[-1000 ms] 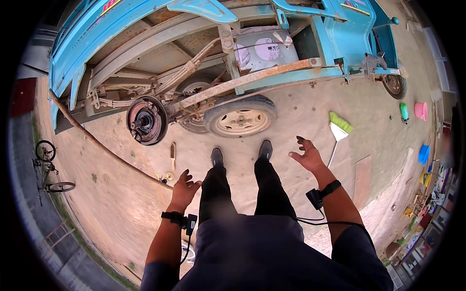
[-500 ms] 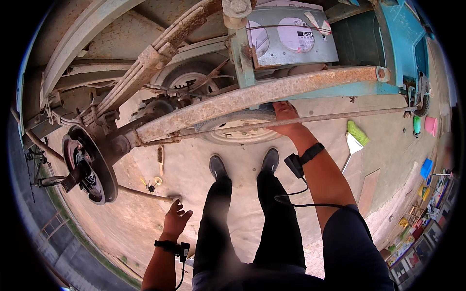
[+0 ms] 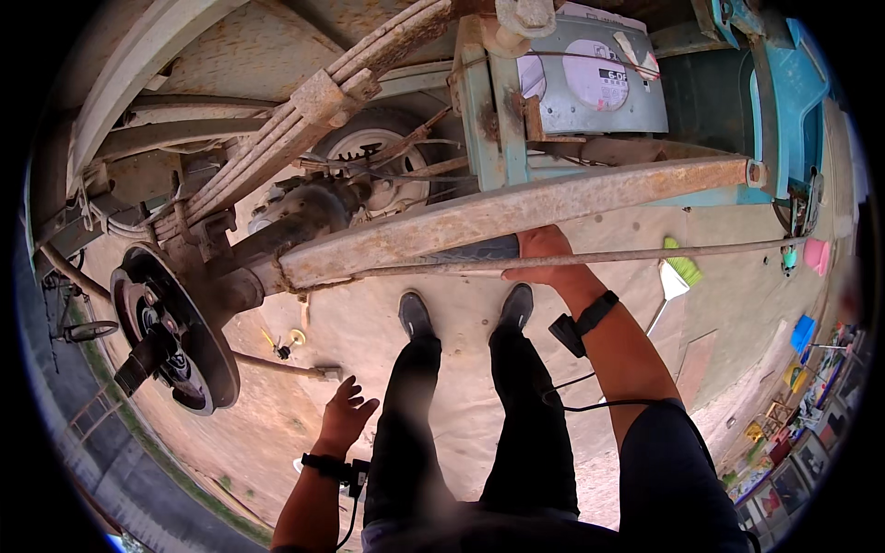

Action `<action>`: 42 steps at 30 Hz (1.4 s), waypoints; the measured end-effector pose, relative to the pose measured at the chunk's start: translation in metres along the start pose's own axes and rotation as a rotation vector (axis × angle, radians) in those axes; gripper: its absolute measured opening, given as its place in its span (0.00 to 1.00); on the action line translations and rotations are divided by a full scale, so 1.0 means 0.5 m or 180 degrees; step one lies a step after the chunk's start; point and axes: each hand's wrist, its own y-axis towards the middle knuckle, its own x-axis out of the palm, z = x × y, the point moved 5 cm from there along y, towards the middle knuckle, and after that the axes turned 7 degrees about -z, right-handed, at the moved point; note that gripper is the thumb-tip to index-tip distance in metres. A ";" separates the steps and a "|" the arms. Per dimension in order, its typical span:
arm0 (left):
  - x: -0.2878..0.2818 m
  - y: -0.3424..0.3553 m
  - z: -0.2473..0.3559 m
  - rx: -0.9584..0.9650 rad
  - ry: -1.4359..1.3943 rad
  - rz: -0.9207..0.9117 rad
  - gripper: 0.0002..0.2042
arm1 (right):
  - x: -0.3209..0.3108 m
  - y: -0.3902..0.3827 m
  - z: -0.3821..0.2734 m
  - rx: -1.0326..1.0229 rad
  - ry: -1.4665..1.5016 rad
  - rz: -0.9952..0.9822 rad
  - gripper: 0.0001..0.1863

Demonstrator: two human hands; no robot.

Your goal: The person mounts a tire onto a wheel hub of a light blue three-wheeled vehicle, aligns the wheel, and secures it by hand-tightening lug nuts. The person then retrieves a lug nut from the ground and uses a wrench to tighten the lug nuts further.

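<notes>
The right hand [image 3: 544,251] rests on the rusty frame rail [image 3: 516,214] that crosses the middle of the frame. Its fingers curl over the rail's lower edge beside a thin steel rod [image 3: 645,252] running toward the right side. 1 second ago this hand hung free over the ground, fingers spread; half a second ago it reached the rail, and now the contact is settled. The grip reads as a bracing hold, though the fingertips sit behind the rail and how tightly they close cannot be told.

The left hand [image 3: 346,417] hangs at lower centre-left, fingers loosely spread, holding nothing, above bare dirt ground [image 3: 277,433].

The view is much closer to the tilted vehicle's underside than before. The brake drum [image 3: 171,341] at left fills far more of the frame, with the leaf spring [image 3: 304,111] above it. Judged from this, the person has leaned in to inspect or work the exposed hub, steadied by the rail.
</notes>
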 end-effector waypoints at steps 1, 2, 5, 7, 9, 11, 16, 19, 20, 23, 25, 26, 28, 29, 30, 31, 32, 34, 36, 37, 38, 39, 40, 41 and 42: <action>0.002 -0.002 0.008 0.0021 -0.0018 -0.0011 0.40 | -0.001 -0.023 -0.025 -0.0055 0.0024 -0.0008 0.44; 0.003 -0.003 0.013 0.0039 -0.0036 -0.0022 0.40 | -0.006 -0.048 -0.051 -0.0059 0.0066 0.0149 0.39; 0.003 0.000 0.021 0.0103 0.0034 -0.0065 0.39 | 0.059 -0.095 -0.077 0.0028 0.0084 0.0271 0.41; 0.007 -0.006 0.025 0.0095 -0.0025 -0.0097 0.39 | 0.086 -0.118 -0.105 -0.0023 0.0020 0.0536 0.39; 0.013 -0.007 0.019 0.0105 -0.0058 -0.0133 0.38 | 0.114 -0.138 -0.125 -0.0035 0.0044 0.0629 0.38; 0.019 -0.012 0.014 0.0109 -0.0121 -0.0150 0.38 | 0.141 -0.156 -0.143 0.0014 0.0064 0.0566 0.38; 0.026 -0.020 -0.011 0.0072 -0.0108 -0.0180 0.37 | 0.177 -0.188 -0.189 -0.0045 0.0118 0.0641 0.40; 0.028 -0.018 -0.025 0.0086 -0.0103 -0.0182 0.37 | 0.196 -0.203 -0.209 -0.0098 0.0047 0.0757 0.41; 0.029 -0.016 -0.028 0.0092 -0.0107 -0.0183 0.37 | 0.201 -0.207 -0.215 -0.0126 0.0008 0.0814 0.41; 0.033 -0.012 -0.036 0.0106 -0.0167 -0.0203 0.36 | 0.213 -0.214 -0.238 -0.0206 0.0066 0.0854 0.41; 0.037 -0.008 -0.026 0.0062 -0.0295 -0.0191 0.34 | 0.221 -0.221 -0.244 -0.0245 0.0102 0.0873 0.41; 0.041 0.002 -0.025 -0.0037 -0.0576 -0.0249 0.35 | 0.224 -0.225 -0.246 -0.0260 0.0122 0.0881 0.41; 0.051 0.031 -0.020 -0.0251 -0.1136 -0.0371 0.36 | 0.235 -0.232 -0.247 -0.0290 0.0125 0.0891 0.41; 0.061 0.041 -0.001 -0.0359 -0.1478 -0.0420 0.36 | 0.241 -0.236 -0.245 -0.0309 0.0117 0.0895 0.41; 0.070 0.047 0.033 -0.0468 -0.1804 -0.0467 0.36 | 0.244 -0.240 -0.245 -0.0327 0.0146 0.0858 0.42; 0.084 0.057 0.060 -0.0580 -0.2128 -0.0511 0.36 | 0.248 -0.246 -0.244 -0.0344 0.0177 0.0821 0.43; 0.099 0.073 0.072 -0.0571 -0.2330 -0.0587 0.38 | 0.249 -0.251 -0.249 -0.0368 0.0224 0.0783 0.43; 0.135 0.103 0.107 -0.0630 -0.2699 -0.0767 0.35 | 0.260 -0.259 -0.254 -0.0346 0.0293 0.0582 0.44; 0.166 0.132 0.120 -0.0661 -0.3064 -0.0906 0.33 | 0.267 -0.266 -0.257 -0.0348 0.0346 0.0496 0.44; 0.182 0.147 0.117 -0.0666 -0.3253 -0.0948 0.32 | 0.272 -0.270 -0.258 -0.0369 0.0364 0.0504 0.44; 0.195 0.158 0.111 -0.0669 -0.3445 -0.0987 0.31 | 0.276 -0.274 -0.259 -0.0393 0.0380 0.0512 0.43; 0.199 0.158 0.117 -0.0733 -0.3553 -0.0964 0.30 | 0.283 -0.277 -0.259 -0.0388 0.0385 0.0467 0.43; 0.201 0.154 0.124 -0.0794 -0.3662 -0.0938 0.30 | 0.291 -0.279 -0.259 -0.0385 0.0390 0.0424 0.43; 0.205 0.152 0.128 -0.0855 -0.3771 -0.0910 0.29 | 0.297 -0.281 -0.258 -0.0384 0.0393 0.0381 0.43; 0.208 0.154 0.125 -0.0854 -0.3802 -0.0895 0.29 | 0.299 -0.284 -0.259 -0.0433 0.0391 0.0383 0.43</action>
